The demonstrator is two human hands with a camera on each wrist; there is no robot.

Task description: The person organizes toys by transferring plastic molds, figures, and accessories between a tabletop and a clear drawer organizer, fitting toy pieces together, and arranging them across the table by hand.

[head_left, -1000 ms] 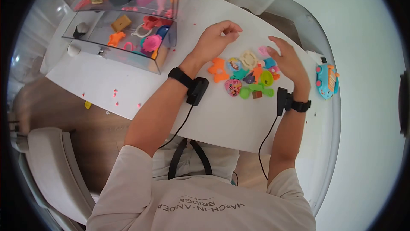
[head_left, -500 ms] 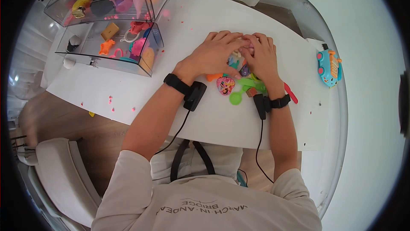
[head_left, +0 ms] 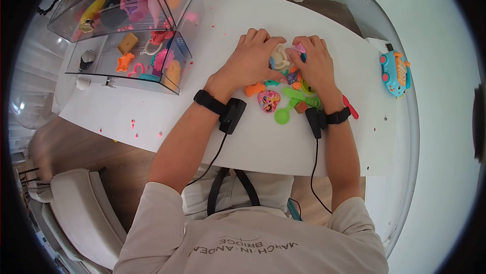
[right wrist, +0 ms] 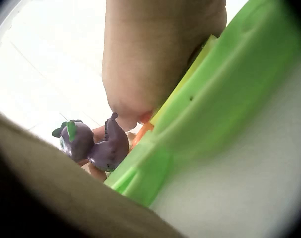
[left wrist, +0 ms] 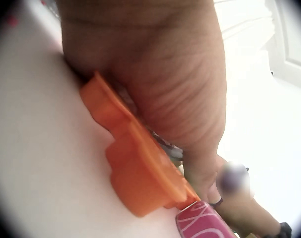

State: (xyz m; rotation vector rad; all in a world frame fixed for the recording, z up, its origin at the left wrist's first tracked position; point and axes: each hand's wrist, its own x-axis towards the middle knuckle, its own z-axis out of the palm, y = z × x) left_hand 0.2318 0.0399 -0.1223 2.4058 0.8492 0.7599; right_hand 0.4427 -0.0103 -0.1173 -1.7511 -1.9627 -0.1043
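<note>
Both hands curve around a pile of small toys on the white table. My left hand (head_left: 250, 60) lies along the left side, its heel beside an orange mould (left wrist: 140, 168). Along the right side is my right hand (head_left: 315, 69), fingers loosely bent, beside green toy spoons (head_left: 292, 93). Between the hands show a cream ring-shaped toy (head_left: 280, 59) and a purple dragon figure (right wrist: 108, 148). On the near side lie a pink heart-shaped box (head_left: 268, 101) and a brown block (head_left: 301, 107). The fingers partly hide the far toys.
A clear drawer box (head_left: 126, 85) with colourful toys stands at the left back. A blue toy phone (head_left: 395, 74) sits at the right. A red stick (head_left: 350, 108) lies by the right wrist. Pink crumbs (head_left: 133, 124) dot the table's left part. Cables trail from both wrist cameras.
From either side, the hands came in around the toys and their fingertips met at the far side; now they are slightly apart. The toys are bunched closer together.
</note>
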